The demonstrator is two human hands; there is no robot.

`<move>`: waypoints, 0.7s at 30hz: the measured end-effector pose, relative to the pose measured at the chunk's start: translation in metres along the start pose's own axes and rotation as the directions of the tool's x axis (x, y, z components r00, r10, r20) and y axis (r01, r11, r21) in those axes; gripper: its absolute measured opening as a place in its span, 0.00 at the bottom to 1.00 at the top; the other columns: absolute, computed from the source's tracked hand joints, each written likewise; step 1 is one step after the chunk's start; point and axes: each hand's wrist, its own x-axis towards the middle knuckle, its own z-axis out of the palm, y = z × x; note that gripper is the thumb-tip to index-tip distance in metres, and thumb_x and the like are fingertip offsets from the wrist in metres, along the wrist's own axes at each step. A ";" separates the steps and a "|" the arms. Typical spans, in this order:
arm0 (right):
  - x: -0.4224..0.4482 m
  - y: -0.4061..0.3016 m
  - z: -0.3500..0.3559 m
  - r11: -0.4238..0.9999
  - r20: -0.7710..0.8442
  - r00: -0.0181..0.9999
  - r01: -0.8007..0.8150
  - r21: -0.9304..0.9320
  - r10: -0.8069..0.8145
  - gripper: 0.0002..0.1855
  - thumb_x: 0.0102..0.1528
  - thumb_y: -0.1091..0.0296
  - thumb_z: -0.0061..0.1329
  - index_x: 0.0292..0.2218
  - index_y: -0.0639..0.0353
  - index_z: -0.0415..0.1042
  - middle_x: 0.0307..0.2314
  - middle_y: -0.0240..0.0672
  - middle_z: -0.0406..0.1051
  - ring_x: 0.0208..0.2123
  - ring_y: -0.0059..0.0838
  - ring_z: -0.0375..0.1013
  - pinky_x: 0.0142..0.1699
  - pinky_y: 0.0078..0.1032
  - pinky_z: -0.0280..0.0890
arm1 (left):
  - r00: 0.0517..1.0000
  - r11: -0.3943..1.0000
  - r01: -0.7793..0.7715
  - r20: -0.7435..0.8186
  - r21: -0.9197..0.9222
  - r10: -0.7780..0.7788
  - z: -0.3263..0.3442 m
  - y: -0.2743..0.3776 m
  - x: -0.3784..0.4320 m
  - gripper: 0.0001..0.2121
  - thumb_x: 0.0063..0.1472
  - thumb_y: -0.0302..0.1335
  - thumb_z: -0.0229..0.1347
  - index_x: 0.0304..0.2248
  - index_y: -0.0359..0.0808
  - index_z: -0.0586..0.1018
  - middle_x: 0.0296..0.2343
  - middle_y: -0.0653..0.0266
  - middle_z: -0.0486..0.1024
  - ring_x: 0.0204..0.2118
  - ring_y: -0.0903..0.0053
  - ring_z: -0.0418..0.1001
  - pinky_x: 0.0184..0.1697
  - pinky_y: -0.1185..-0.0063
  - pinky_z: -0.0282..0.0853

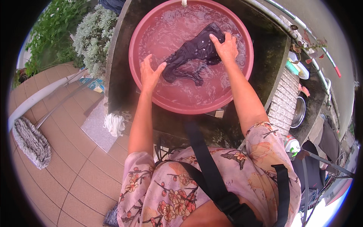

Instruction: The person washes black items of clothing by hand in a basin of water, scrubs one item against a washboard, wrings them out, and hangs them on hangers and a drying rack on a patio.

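Note:
A round pink plastic basin point(191, 110) holds rippling water, and a dark garment with small white marks point(195, 46) lies wet and bunched in it. At the basin's left side, my left hand point(151, 72) is spread with its thumb near the garment's left end; nothing is seen in its grasp. My right hand point(227, 46) is over the garment's right end, thumb apart from the fingers; some fingertips are hidden from view against the cloth's edge. A white spout end point(184, 2) shows at the basin's top rim.
The basin stands inside a dark concrete sink point(119, 85). A ribbed washboard slab point(283, 99), brush point(292, 67), metal bowl point(299, 112) and bottle point(291, 145) are at the right. White cloth point(114, 124), a mop point(31, 142) and a silvery shrub point(95, 39) are at the left.

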 end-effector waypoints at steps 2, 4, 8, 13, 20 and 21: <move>-0.011 0.005 0.000 1.000 0.078 0.997 -0.003 0.002 0.003 0.35 0.42 0.40 0.55 0.44 0.58 0.68 0.38 0.50 0.65 0.46 0.48 0.66 0.46 0.42 0.63 | 0.982 0.969 0.169 0.110 -0.178 -0.151 0.033 -0.025 -0.022 0.36 0.49 0.39 0.62 0.55 0.34 0.61 0.45 0.51 0.67 0.48 0.64 0.66 0.52 0.70 0.59; -0.007 0.038 0.040 0.973 0.217 0.976 -0.040 0.228 -0.011 0.30 0.43 0.54 0.56 0.44 0.63 0.68 0.39 0.52 0.66 0.44 0.47 0.67 0.47 0.37 0.63 | 0.903 0.454 0.430 0.370 -0.781 -0.219 0.069 0.012 -0.023 0.31 0.52 0.31 0.60 0.54 0.34 0.63 0.45 0.55 0.69 0.48 0.69 0.66 0.53 0.71 0.60; -0.111 -0.069 -0.016 0.703 0.257 0.872 0.129 0.700 -0.416 0.15 0.38 0.76 0.47 0.33 0.63 0.70 0.29 0.46 0.66 0.34 0.45 0.69 0.37 0.35 0.64 | 0.799 -0.373 0.505 0.585 -0.779 -0.139 0.039 0.041 -0.012 0.19 0.62 0.41 0.43 0.47 0.38 0.69 0.43 0.62 0.71 0.45 0.69 0.68 0.51 0.69 0.61; -0.206 -0.136 -0.081 0.581 0.170 0.606 0.589 0.561 -0.777 0.20 0.31 0.64 0.61 0.27 0.55 0.66 0.32 0.37 0.62 0.30 0.35 0.67 0.29 0.31 0.65 | 0.844 -0.077 0.530 0.535 -0.844 -0.051 -0.016 0.109 -0.006 0.19 0.65 0.45 0.42 0.42 0.37 0.68 0.30 0.63 0.71 0.35 0.74 0.69 0.39 0.74 0.69; -0.062 -0.084 -0.015 0.928 -0.032 0.949 0.313 0.205 -0.313 0.21 0.38 0.48 0.54 0.23 0.58 0.70 0.24 0.42 0.69 0.27 0.45 0.71 0.32 0.38 0.65 | 0.738 -0.160 0.555 0.572 -0.816 -0.357 0.009 0.105 -0.032 0.12 0.62 0.36 0.48 0.32 0.35 0.73 0.28 0.66 0.73 0.27 0.77 0.73 0.28 0.77 0.72; -0.040 -0.058 -0.013 0.971 0.041 0.975 0.211 0.112 -0.216 0.25 0.39 0.43 0.54 0.24 0.59 0.71 0.25 0.46 0.71 0.28 0.45 0.72 0.34 0.39 0.66 | 0.753 0.062 0.592 0.523 -0.804 -0.399 -0.005 0.106 -0.028 0.13 0.63 0.36 0.48 0.33 0.33 0.74 0.31 0.63 0.75 0.28 0.75 0.75 0.29 0.74 0.74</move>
